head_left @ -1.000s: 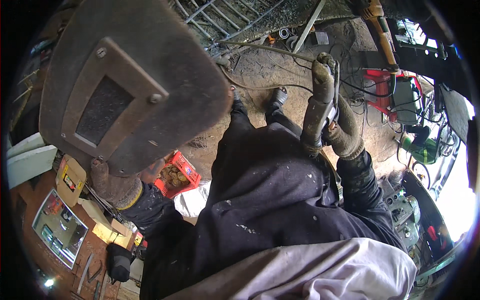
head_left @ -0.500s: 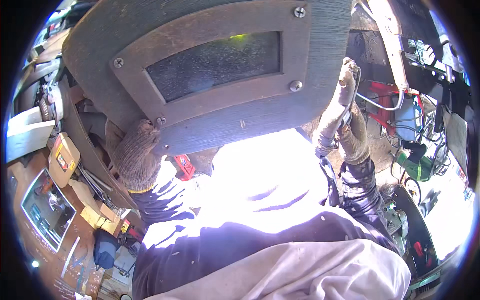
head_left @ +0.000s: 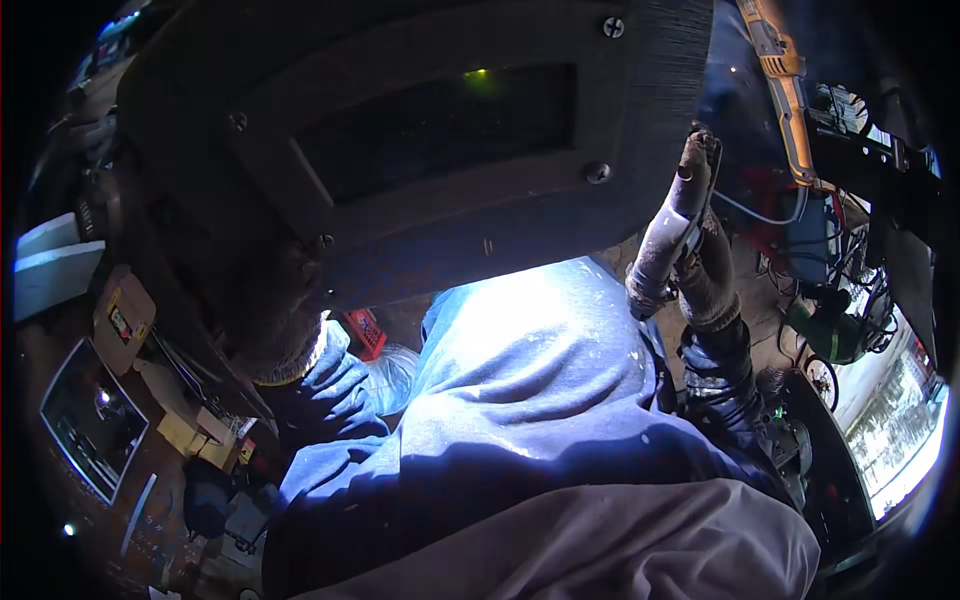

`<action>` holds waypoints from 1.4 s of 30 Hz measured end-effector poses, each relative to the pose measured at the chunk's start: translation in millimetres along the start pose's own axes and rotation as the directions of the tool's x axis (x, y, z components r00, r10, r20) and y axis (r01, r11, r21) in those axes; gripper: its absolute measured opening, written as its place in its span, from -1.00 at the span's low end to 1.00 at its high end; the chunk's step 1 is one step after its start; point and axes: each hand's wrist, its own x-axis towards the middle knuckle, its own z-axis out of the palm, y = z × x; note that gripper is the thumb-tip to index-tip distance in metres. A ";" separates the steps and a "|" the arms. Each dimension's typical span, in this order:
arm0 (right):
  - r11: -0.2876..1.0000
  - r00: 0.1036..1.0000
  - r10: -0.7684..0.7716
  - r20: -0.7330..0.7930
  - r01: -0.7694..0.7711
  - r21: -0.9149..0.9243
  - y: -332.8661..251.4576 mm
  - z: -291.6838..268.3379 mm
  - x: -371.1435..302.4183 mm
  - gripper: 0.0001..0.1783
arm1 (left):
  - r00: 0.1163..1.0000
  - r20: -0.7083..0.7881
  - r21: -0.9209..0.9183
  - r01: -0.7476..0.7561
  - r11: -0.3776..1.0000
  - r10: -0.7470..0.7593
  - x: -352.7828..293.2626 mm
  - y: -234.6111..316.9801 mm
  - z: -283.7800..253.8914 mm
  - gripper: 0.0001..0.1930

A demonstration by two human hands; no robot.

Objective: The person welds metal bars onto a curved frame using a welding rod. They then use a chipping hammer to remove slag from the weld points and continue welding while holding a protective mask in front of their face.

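Note:
A large dark welding shield (head_left: 440, 255) with a framed dark window fills the upper middle of the view. At its lower left corner, deep in shadow, my gloved left hand (head_left: 285, 325) is closed on the shield; its fingers hardly show. My gloved right hand (head_left: 712, 265) is raised beside the shield's right edge. It is closed round a worn, pale-wrapped handle with a metal lever, which looks like a welding electrode holder (head_left: 668, 235). A small yellow-green glow shows in the window. Whatever lies behind the shield is hidden.
An orange power tool (head_left: 785, 95) with a grey cord hangs at the upper right. At the far right are a green thing (head_left: 830, 330) and cables. A red plastic piece (head_left: 364, 335) lies below the shield. Cardboard pieces (head_left: 122, 322) and a mirror-like panel (head_left: 95, 420) are at left.
The picture has turned much darker, while bluish-white light falls on my clothes. The shield has shifted very slightly. Both hands keep nearly the same places and grips.

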 end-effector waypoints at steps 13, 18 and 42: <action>0.999 0.999 0.031 -0.017 -0.031 -0.031 -4.9 2.0 3.8 -0.06 | 0.998 -0.039 0.098 -0.054 0.994 0.058 6.5 -2.1 -6.3 -0.54; 0.990 0.999 -0.009 0.046 0.002 0.144 8.1 -2.4 2.7 -0.40 | 0.999 -0.019 0.034 -0.036 0.999 0.037 7.8 -3.1 -6.7 -0.57; 0.992 0.985 0.111 -0.133 -0.119 -0.050 4.9 -9.4 -7.1 0.09 | 0.450 0.893 0.225 -0.499 -0.837 -0.028 47.8 70.6 -134.5 -0.68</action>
